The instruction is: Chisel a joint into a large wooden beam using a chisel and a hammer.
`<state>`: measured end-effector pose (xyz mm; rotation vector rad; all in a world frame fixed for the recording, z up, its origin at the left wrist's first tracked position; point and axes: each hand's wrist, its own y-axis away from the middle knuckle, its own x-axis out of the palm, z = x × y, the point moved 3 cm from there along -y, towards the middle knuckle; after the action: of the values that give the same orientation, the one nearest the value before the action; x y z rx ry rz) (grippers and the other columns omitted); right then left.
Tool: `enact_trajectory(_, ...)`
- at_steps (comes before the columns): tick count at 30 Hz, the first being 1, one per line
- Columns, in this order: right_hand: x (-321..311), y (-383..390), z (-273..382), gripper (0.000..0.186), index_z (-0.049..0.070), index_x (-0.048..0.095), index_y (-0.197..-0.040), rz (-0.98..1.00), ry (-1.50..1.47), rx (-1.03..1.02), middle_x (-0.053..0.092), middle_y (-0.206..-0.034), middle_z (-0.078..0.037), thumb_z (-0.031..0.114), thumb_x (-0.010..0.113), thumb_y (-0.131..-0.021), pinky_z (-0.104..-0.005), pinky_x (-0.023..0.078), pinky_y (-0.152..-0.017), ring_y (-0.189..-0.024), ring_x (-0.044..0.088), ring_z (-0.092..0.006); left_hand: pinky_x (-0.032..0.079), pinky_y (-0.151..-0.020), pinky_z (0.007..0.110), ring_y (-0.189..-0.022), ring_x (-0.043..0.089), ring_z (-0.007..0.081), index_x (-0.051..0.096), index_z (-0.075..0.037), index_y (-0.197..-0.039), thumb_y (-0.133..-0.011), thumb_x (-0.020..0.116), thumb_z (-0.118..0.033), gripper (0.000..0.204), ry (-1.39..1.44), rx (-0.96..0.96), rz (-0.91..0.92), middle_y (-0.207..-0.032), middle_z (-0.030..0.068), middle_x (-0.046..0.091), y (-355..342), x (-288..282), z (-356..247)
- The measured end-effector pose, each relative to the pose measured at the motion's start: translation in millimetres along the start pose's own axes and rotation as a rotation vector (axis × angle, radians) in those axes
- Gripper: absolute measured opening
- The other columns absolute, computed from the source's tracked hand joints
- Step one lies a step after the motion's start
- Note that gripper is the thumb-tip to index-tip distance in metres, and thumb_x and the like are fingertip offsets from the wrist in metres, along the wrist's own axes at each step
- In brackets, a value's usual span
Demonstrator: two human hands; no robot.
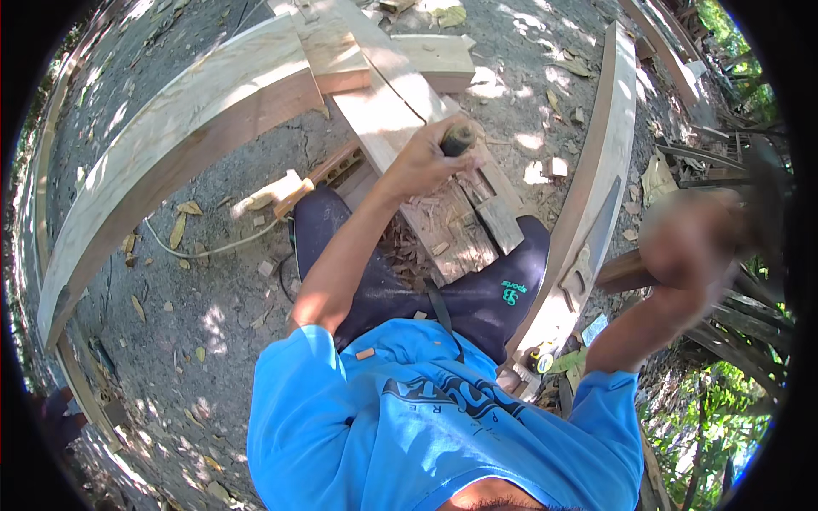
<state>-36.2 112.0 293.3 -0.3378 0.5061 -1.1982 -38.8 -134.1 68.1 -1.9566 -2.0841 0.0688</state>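
My left hand (423, 159) is wrapped round an upright chisel (458, 140), whose round handle end shows above the fist; its blade is hidden beneath. The chisel stands over a pale timber beam (375, 123) lying between my legs, with cut slots and a raised block (498, 223) near its close end. My right hand (692, 238) is raised out to the right, blurred by motion. It is closed round the wooden handle of a hammer or mallet (767, 192); the dark, smeared head does not show which.
A long curved timber (183, 128) arcs across the left, and another board (601, 162) stands right of my leg with a handsaw (578, 281) on it. A tape measure (541, 359) lies near my right hip. A cord (204, 254), wood chips and leaves litter the ground.
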Motion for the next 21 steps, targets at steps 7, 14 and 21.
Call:
enact_trajectory(7, 61.3, -46.4, 2.7, 0.016, 0.004, 0.053, -0.089, -0.014, 0.117, -0.215, 0.057, -0.073, -0.013, 0.016, 0.063, -0.083, -0.0344, 0.046, -0.057, -0.065, 0.055, -0.0264, 0.044, -0.069, 0.025, -0.076, 0.050, 0.0052, 0.054, -0.007, -0.091, -0.084, 0.079, -0.013, 0.026, -0.077, -0.060, 0.087, -0.081, -0.0049, 0.052, -0.4, -10.8, 5.3)
enact_trajectory(14, 93.2, 22.5, -147.4, 0.029, 0.002, 0.057, -0.098, 0.617, 0.534, 0.141, 0.065, -0.083, -0.021, 0.017, 0.068, -0.076, -0.0468, 0.048, -0.069, -0.081, 0.065, -0.0392, 0.051, -0.084, 0.028, -0.095, 0.062, 0.0098, 0.065, -0.002, -0.115, -0.079, 0.079, -0.010, 0.040, 0.029, 0.139, 0.027, -0.105, 0.0041, 0.068, -5.5, -9.4, 1.8)
enact_trajectory(21, -19.7, -67.6, 38.5, 0.014, 0.006, 0.062, -0.080, 0.007, 0.310, 0.108, 0.055, -0.060, 0.000, 0.018, 0.067, -0.085, -0.0247, 0.043, -0.049, -0.054, 0.056, -0.0107, 0.039, -0.063, 0.026, -0.070, 0.044, 0.0060, 0.058, -0.004, -0.082, -0.081, 0.079, -0.019, 0.025, -0.083, -0.059, 0.167, -0.073, -0.0050, 0.049, -15.8, -17.6, 21.6)
